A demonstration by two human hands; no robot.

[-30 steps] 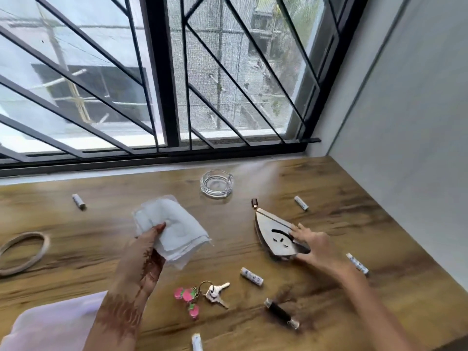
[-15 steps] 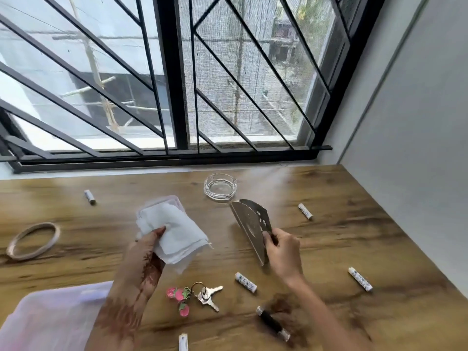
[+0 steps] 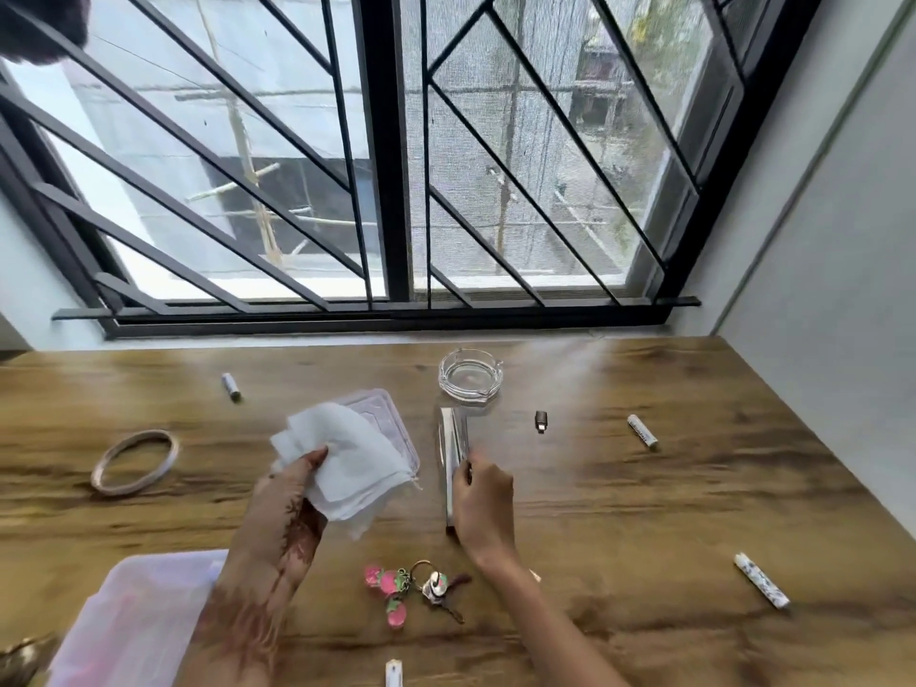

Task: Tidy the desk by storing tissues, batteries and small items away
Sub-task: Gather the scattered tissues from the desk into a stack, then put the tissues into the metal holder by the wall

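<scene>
Pinching tissues in the left hand, near-left of the ashtray, and gripping the metal holder on edge just before it with the right hand, could tip that holder against the glass through a slack grip.

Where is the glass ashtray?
Head view: the ashtray sits far centre of the desk, by the window, just beyond the metal holder the right hand grips.
</scene>
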